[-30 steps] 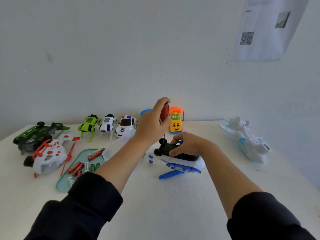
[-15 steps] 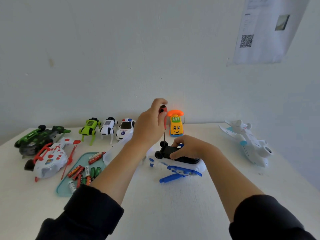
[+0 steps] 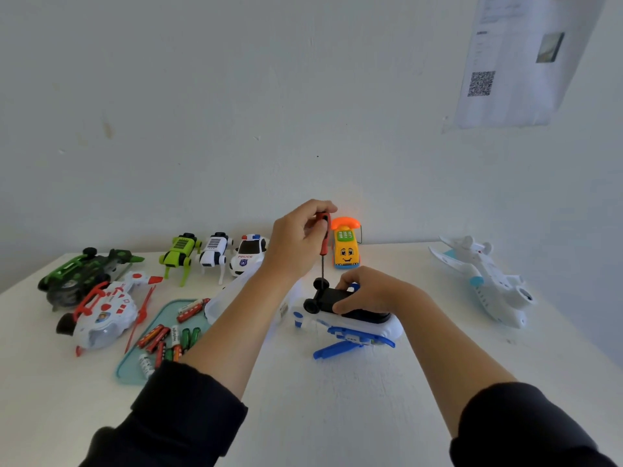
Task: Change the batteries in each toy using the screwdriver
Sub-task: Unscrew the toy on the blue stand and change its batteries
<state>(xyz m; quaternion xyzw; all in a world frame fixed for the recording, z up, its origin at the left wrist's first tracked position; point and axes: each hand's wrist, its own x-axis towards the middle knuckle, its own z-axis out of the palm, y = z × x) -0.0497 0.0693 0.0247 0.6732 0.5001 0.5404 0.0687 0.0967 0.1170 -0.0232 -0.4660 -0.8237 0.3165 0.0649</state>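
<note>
1. White surface [image 3: 337,416] is carrying a row of plastic toys; the other toys are lying or standing untouched, so most of the task is judged to be remaining.
2. White-and-blue plastic toy aircraft [image 3: 350,326] is lying belly-up at the centre, its long axis running left to right, with the right hand [image 3: 367,293] curling onto its black underside.
3. Teal tray of loose batteries [image 3: 161,338] is waiting at left.
4. Red-handled screwdriver [image 3: 324,241] is standing upright, tip down at the aircraft's wheels, with the left hand [image 3: 296,244] gripping its handle.
</note>
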